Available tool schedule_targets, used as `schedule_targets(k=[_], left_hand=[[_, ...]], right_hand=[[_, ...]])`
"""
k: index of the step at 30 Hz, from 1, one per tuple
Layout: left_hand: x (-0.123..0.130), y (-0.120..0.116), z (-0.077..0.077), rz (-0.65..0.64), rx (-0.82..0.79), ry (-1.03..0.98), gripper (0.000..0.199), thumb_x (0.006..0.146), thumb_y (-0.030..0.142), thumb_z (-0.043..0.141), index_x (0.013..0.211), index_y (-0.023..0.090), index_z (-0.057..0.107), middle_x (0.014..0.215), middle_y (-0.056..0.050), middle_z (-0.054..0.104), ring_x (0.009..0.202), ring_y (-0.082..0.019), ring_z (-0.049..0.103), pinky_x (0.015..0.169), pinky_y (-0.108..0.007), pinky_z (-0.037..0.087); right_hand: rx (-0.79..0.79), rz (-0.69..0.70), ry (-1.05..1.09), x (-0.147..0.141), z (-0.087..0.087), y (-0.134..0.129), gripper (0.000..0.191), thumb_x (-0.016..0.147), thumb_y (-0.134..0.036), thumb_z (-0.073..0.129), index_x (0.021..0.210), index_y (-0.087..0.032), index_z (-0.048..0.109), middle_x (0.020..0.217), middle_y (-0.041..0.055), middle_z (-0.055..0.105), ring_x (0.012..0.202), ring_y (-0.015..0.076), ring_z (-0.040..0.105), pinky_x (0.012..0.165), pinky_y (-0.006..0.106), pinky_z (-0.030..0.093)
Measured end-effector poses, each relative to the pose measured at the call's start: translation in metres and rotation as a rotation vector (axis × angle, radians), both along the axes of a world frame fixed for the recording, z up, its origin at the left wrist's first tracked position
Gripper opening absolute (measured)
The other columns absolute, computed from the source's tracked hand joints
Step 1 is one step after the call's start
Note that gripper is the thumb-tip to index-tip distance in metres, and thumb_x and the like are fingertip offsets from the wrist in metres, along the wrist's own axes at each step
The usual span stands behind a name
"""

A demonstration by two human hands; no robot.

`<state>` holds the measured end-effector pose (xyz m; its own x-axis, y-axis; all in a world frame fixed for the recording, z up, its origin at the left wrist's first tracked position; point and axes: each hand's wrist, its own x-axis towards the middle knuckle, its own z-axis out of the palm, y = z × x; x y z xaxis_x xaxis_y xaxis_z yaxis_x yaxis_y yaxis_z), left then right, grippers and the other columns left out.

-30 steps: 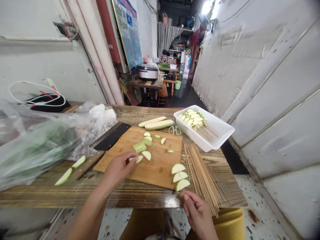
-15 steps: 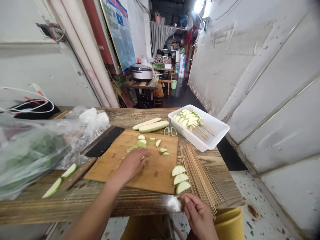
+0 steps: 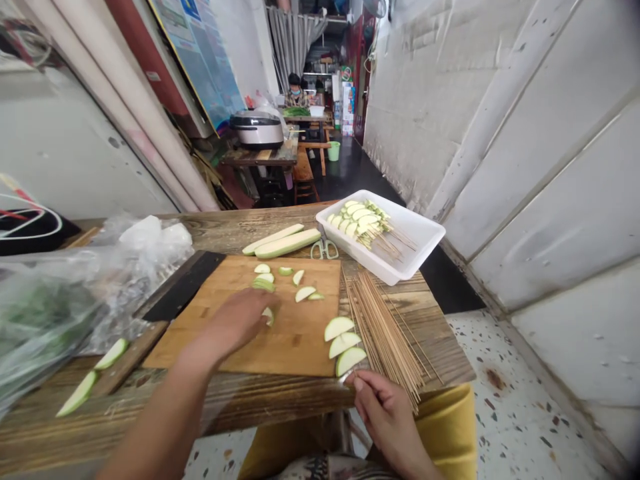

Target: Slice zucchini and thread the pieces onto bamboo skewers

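Observation:
My right hand (image 3: 383,407) pinches the lower end of a bamboo skewer, most of it hidden, that carries three pale green-edged zucchini slices (image 3: 344,344). These rest by the right edge of the wooden cutting board (image 3: 300,357). Over the middle of the board, my left hand (image 3: 243,320) has its fingers closed on another zucchini slice (image 3: 269,316), partly hidden by the fingertips. Several loose slices (image 3: 304,293) lie just beyond that hand. Two lengthwise zucchini halves (image 3: 287,243) sit behind the board, beside green-handled scissors (image 3: 324,250).
A white plastic tray (image 3: 425,250) holds finished zucchini skewers (image 3: 363,217). Bare bamboo skewers (image 3: 387,333) lie right of the board. A knife (image 3: 180,287) rests along its left side, near two slices (image 3: 77,393) and a plastic bag of greens (image 3: 45,307). A person (image 3: 296,93) sits far back.
The camera view has shifted, so the scene sits further left and slightly higher. My left hand now has a slice showing at its fingertips. The right hand keeps its pinch on the skewer.

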<state>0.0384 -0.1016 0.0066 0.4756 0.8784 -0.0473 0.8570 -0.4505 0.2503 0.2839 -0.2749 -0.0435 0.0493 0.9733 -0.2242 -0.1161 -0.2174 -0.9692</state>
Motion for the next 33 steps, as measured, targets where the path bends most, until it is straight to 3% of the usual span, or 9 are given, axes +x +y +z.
schedule_targets(k=[4,7,13,17,20,23,27,33], left_hand=[[-0.016,-0.005,-0.009,-0.09,-0.022,0.019,0.04,0.075,0.019,0.05,0.113,0.021,0.062,0.118,-0.011,0.062,0.111,-0.028,0.051,0.095,-0.039,0.035],[-0.019,-0.005,-0.014,-0.078,-0.041,-0.013,0.038,0.076,0.019,0.049,0.112,0.019,0.062,0.111,-0.012,0.063,0.106,-0.028,0.053,0.091,-0.039,0.037],[-0.016,-0.009,-0.019,0.052,-0.025,-0.21,0.014,0.072,0.031,0.059,0.08,0.021,0.066,0.083,-0.007,0.064,0.084,-0.024,0.057,0.077,-0.033,0.04],[-0.002,-0.025,-0.028,0.294,-0.177,-0.628,0.024,0.073,0.043,0.061,0.08,0.02,0.062,0.077,-0.003,0.065,0.069,-0.019,0.058,0.064,-0.028,0.042],[0.013,-0.04,-0.032,0.44,-0.492,-1.15,0.028,0.075,0.044,0.061,0.084,0.019,0.055,0.08,-0.003,0.065,0.068,-0.017,0.061,0.063,-0.028,0.046],[0.021,-0.048,-0.03,0.526,-0.763,-1.535,0.023,0.077,0.036,0.062,0.088,0.019,0.051,0.083,-0.005,0.066,0.066,-0.015,0.063,0.061,-0.027,0.049],[0.016,-0.047,-0.025,0.612,-0.864,-1.751,0.013,0.079,0.016,0.06,0.087,0.017,0.05,0.072,-0.004,0.063,0.051,-0.006,0.053,0.047,-0.015,0.041],[0.006,-0.044,-0.024,0.58,-1.07,-1.866,0.009,0.078,0.011,0.059,0.084,0.014,0.052,0.066,0.0,0.053,0.049,-0.003,0.045,0.038,-0.01,0.027]], right_hand=[[0.012,0.004,0.04,-0.002,0.001,-0.001,0.033,0.086,-0.044,0.053,0.088,-0.012,0.063,0.047,-0.0081,0.036,0.041,0.0057,0.028,0.039,0.018,0.02],[0.016,0.01,0.06,-0.005,-0.001,-0.003,0.031,0.086,-0.043,0.054,0.087,-0.013,0.063,0.047,-0.0082,0.036,0.041,0.0059,0.029,0.04,0.018,0.021],[0.034,0.055,-0.017,-0.012,-0.003,-0.008,0.031,0.087,-0.042,0.052,0.088,-0.013,0.063,0.048,-0.008,0.036,0.043,0.0067,0.03,0.041,0.017,0.024],[0.136,0.082,-0.22,-0.017,-0.001,-0.009,0.028,0.091,-0.036,0.047,0.088,-0.015,0.064,0.051,-0.0053,0.042,0.045,0.0089,0.038,0.044,0.018,0.03],[0.362,0.105,-0.46,-0.021,0.004,-0.006,0.022,0.091,-0.026,0.044,0.09,-0.016,0.065,0.066,0.0018,0.059,0.06,0.0131,0.054,0.057,0.021,0.04],[0.489,0.16,-0.566,-0.026,0.008,-0.003,0.022,0.091,-0.02,0.042,0.091,-0.017,0.064,0.074,0.0037,0.064,0.065,0.0138,0.058,0.062,0.021,0.042],[0.48,0.23,-0.597,-0.029,0.01,-0.001,0.024,0.092,-0.021,0.04,0.084,-0.017,0.063,0.064,0.0012,0.058,0.055,0.0125,0.053,0.055,0.02,0.04],[0.457,0.228,-0.571,-0.031,0.014,0.002,0.024,0.092,-0.024,0.042,0.081,-0.018,0.063,0.059,0.0002,0.057,0.05,0.0122,0.051,0.051,0.02,0.039]])
